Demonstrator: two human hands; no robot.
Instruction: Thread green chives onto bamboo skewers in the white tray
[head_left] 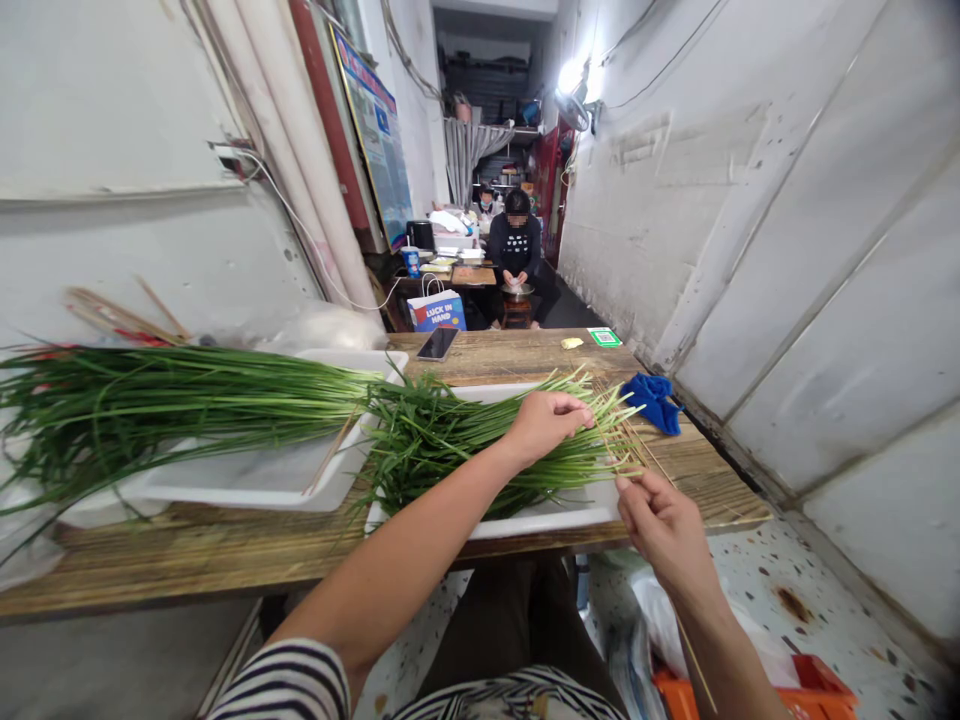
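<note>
- Green chives (450, 440) lie across a white tray (555, 515) on the wooden surface (225, 550), cut ends pointing to 3 o'clock.
- From my remote seat I see the left hand (547, 420) resting on top of the chives near their pale ends, its grip curled together on a few stalks.
- At 5 o'clock of that hand, the right hand (664, 525) sits just off the tray's corner, its grip pinched on a thin skewer (694, 655) whose tip meets the chive ends; the rest runs down along the wrist.
- More skewers (637, 440) lie under the chive ends at the tray's 3 o'clock edge.
- A blue cloth (656, 400) lies on the surface at 1 o'clock of the left hand, near it.
- At 9 o'clock, a second white tray (262, 480) carries a longer bunch (165, 405) of greens reaching past the picture's left edge.
- A phone (437, 344) lies at 12 o'clock on the far part of the surface, with a green sticker (604, 337) off to its 3 o'clock.
- Far down the passage a person (517, 255) sits at another table.
- An orange crate (817, 695) stands on the floor at 5 o'clock.
</note>
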